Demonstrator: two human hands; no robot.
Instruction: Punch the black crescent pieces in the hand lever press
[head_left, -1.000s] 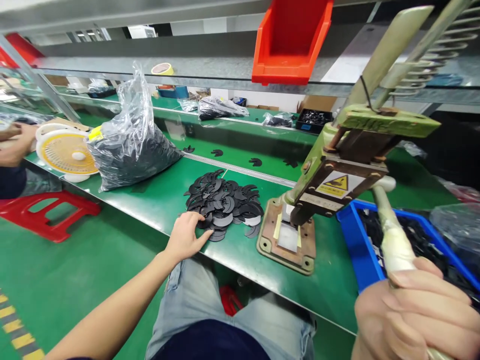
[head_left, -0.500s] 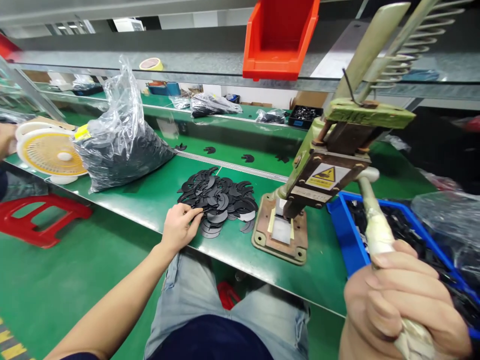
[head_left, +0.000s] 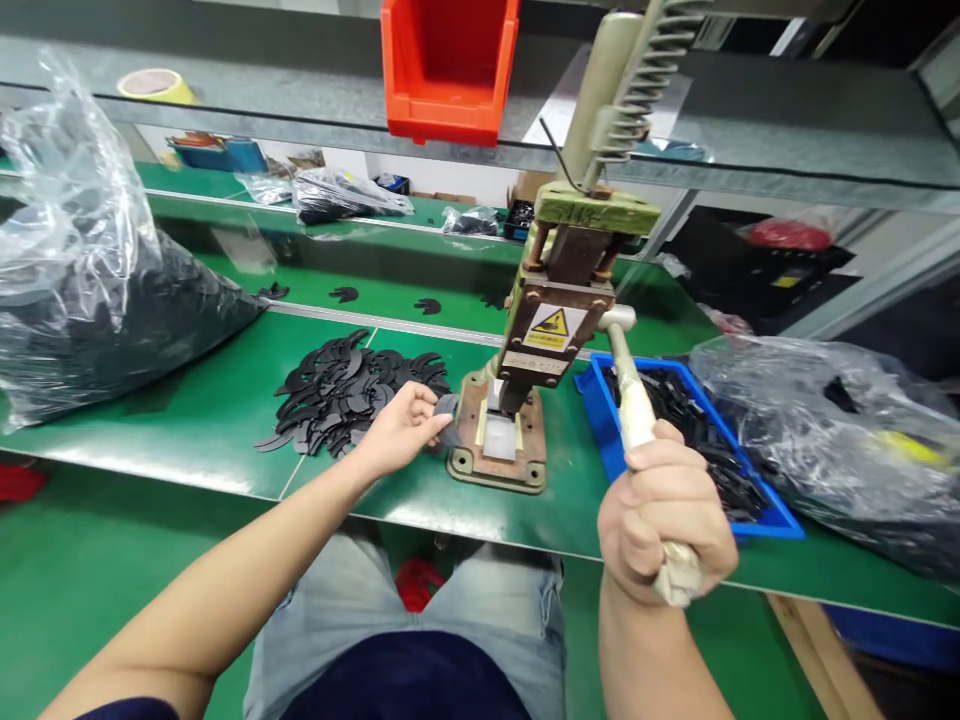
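While the right hand (head_left: 664, 520) grips the lever (head_left: 637, 410), the left hand (head_left: 401, 430) carries a black piece (head_left: 446, 405) to the press (head_left: 525, 350).
A second ago the left fingers were still picking at the pile (head_left: 345, 390); now they pinch one piece just beside the base plate (head_left: 499, 440), its die bare. Behind the lever sits a blue tray (head_left: 600, 420) of black pieces.
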